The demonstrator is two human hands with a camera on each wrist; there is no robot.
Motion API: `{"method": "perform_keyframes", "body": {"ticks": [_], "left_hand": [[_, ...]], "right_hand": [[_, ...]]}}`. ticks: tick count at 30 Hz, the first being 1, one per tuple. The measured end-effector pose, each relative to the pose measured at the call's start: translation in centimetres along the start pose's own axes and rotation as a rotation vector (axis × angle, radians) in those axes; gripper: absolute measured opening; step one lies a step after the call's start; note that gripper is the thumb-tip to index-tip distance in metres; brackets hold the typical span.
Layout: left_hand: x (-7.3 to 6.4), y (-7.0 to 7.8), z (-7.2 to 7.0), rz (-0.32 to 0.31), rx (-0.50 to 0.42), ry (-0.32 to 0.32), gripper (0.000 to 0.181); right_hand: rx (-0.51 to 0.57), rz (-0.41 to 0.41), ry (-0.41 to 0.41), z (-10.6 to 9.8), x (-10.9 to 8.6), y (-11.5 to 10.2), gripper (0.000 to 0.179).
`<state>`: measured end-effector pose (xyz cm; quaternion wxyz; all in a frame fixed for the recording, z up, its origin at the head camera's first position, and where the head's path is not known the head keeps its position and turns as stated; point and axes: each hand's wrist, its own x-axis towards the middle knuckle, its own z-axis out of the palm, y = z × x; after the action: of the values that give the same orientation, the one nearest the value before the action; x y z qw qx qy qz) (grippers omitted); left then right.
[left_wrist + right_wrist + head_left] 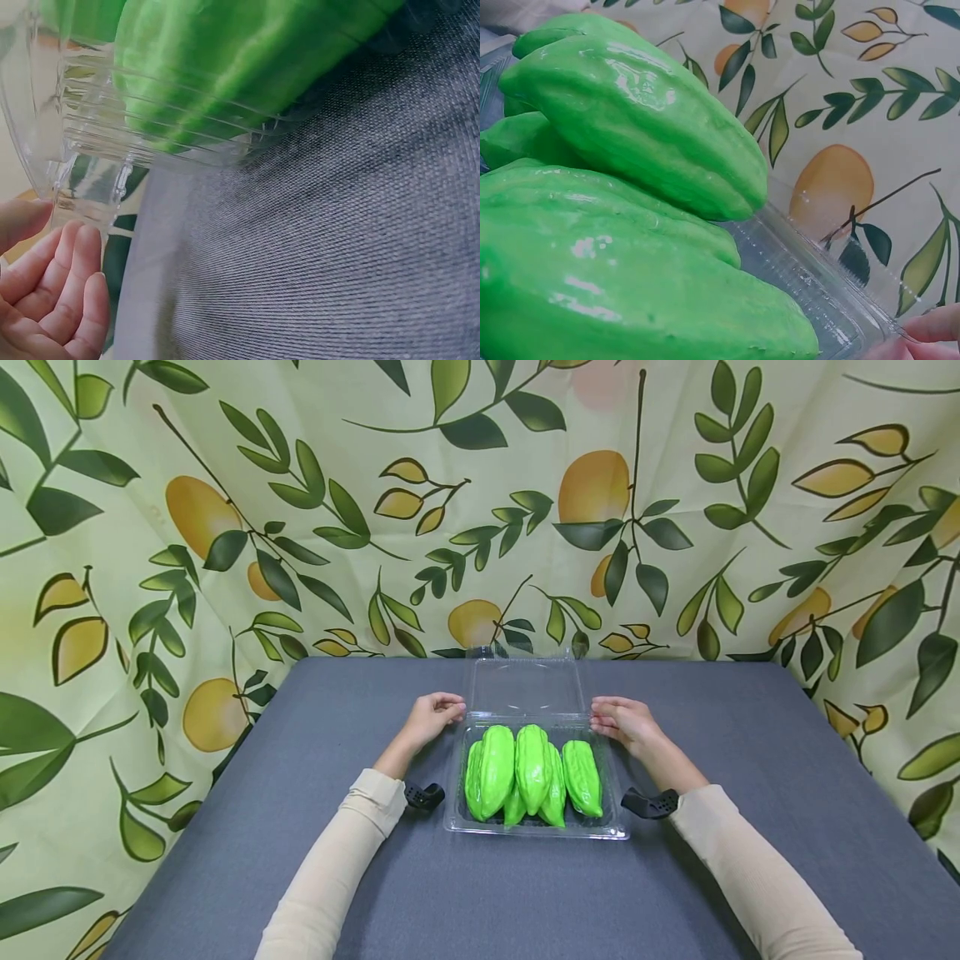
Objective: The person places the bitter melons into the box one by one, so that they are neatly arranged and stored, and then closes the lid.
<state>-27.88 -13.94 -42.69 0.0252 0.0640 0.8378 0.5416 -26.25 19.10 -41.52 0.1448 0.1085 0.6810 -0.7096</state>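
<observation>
A clear plastic clamshell container [538, 832] sits on the table, its hinged lid [525, 687] open toward the back. Several glossy, bright green ridged pods [533, 768] with pointed ends lie piled in its base; their exact kind is not certain. At the left end of the hinge, my left hand [437, 717] pinches the plastic edge, thumb on one side and fingertips on the other in the left wrist view. My right hand [626, 722] pinches the opposite edge near the hinge. Only a few of its fingers [934, 324] show in the right wrist view, at the plastic corner.
The container stands on a dark grey cloth-covered table [360, 710]. Behind and beside the table hangs a curtain [510, 468] printed with leaves and orange fruit. A black wrist camera [424, 796] sits by the left cuff, another black camera [649, 803] by the right.
</observation>
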Motion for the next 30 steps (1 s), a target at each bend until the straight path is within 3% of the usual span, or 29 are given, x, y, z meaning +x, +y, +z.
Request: {"method": "perform_keyframes", "body": {"ticks": [15,24,30], "left_hand": [[0.3,0.7,0.0,-0.011,0.006,0.074,0.026],[0.3,0.9,0.1,0.015,0.004,0.119,0.02],[0.2,1.2,-0.2,0.079,-0.003,0.111,0.023]], "right_hand": [[-0.038,-0.084,0.061,0.3,-0.1,-0.3,0.047],[-0.125,-0.234,0.132,0.6,-0.1,-0.2,0.043],[-0.184,-0.293,0.186,0.8,-0.2,-0.1,0.038]]}}
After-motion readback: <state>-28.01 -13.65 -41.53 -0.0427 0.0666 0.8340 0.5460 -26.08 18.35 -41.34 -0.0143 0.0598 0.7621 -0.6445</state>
